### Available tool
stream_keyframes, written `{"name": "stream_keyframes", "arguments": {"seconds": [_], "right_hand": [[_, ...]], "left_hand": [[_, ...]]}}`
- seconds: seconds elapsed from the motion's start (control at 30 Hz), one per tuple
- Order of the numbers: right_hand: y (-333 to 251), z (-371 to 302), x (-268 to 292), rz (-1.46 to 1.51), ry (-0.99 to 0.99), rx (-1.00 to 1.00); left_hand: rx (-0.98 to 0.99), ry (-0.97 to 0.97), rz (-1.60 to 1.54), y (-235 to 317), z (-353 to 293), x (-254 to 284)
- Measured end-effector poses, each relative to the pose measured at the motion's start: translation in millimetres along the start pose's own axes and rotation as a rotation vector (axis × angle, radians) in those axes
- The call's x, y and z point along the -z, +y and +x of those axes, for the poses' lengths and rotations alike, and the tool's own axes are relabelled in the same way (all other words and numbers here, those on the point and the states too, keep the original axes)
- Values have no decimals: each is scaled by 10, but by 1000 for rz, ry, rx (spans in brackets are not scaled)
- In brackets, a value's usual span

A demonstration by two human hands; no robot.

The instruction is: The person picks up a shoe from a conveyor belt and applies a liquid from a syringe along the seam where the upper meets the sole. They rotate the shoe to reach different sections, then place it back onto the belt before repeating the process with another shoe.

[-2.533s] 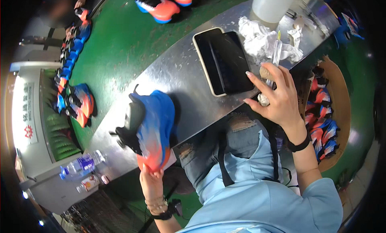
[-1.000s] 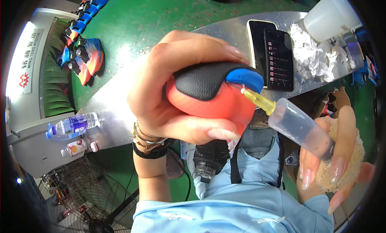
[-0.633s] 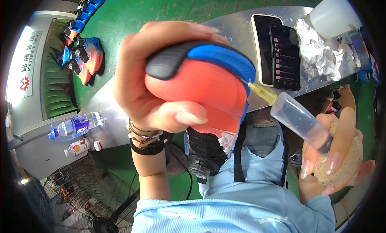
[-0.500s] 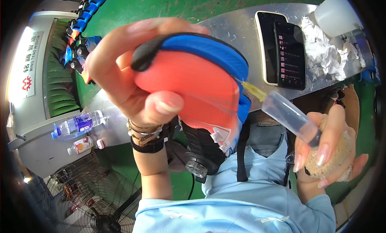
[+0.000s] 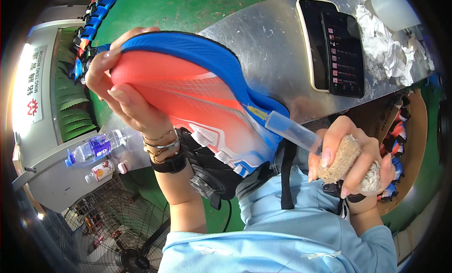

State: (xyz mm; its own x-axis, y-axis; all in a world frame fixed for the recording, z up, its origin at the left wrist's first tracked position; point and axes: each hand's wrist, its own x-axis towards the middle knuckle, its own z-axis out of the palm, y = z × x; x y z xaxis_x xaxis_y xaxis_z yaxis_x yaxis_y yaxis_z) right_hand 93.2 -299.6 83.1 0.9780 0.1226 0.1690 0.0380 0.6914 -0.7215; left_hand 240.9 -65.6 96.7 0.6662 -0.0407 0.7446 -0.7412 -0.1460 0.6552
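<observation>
My left hand (image 5: 125, 87) grips a shoe (image 5: 172, 82) by its toe, thumb on the coral upper and fingers round the blue sole. The shoe is tilted on its side, with white and blue markings toward the heel and a black collar with a round dial (image 5: 205, 182). In my right hand (image 5: 351, 153) is a clear syringe (image 5: 292, 131) with a yellow needle tip (image 5: 257, 112) at the seam between upper and sole; whether it touches is unclear. That hand also holds a tan, rough-surfaced block (image 5: 340, 159) and a whitish wad (image 5: 371, 177).
Two phones (image 5: 346, 56) overlap on the metal table (image 5: 263, 47), beside crumpled white tissue (image 5: 383, 42) and a white container (image 5: 398, 9). Bottles (image 5: 96, 148) lie at left above a fan (image 5: 117, 230). A cardboard box (image 5: 416, 132) holding colourful shoes stands at right.
The shoe has turned, showing more of its side, and my left hand has shifted left. My right hand has moved left with the syringe, its tip now farther along the seam toward the heel.
</observation>
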Motion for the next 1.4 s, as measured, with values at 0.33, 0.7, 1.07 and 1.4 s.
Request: {"name": "stream_keyframes", "arguments": {"seconds": [0.33, 0.7, 1.07, 1.4], "right_hand": [[-84, -193, 117, -110, -7, -189], [-88, -308, 165, -167, 27, -167], [188, -134, 100, -286, -31, -66], [220, -124, -39, -119, 18, -158]], "left_hand": [[-37, 26, 555, -167, 17, 364], [360, 169, 330, -386, -221, 541], [954, 365, 95, -40, -986, 1002], [1407, -15, -203, 1187, -1529, 861]]}}
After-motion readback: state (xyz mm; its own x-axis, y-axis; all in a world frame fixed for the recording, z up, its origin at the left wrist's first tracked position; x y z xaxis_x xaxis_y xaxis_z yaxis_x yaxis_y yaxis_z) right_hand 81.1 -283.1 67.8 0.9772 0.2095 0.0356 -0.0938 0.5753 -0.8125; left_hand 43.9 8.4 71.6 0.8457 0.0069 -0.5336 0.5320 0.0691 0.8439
